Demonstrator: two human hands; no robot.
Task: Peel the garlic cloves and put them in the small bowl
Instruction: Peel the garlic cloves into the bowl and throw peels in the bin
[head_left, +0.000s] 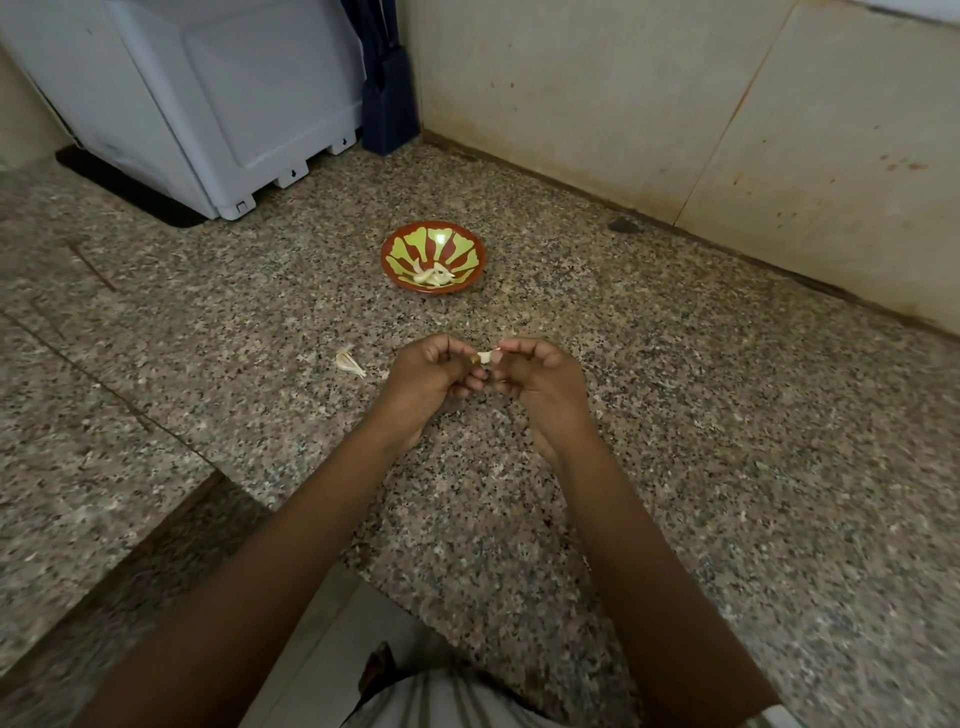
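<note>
Nearby, a garlic piece (350, 362) lies on the counter (675, 415).

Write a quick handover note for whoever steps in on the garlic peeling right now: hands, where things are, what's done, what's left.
Left hand: pinches the garlic clove above the counter.
Right hand: pinches the same clove's other end, apparently mid-peel.
Small bowl: farther back on the counter, holding a few pale peeled pieces.
Loose garlic bits: on the counter left of the hands; clove or skin, cannot tell.
Done: some garlic is in the bowl.
Left: finish this clove, drop it in, check the loose bits.
</note>
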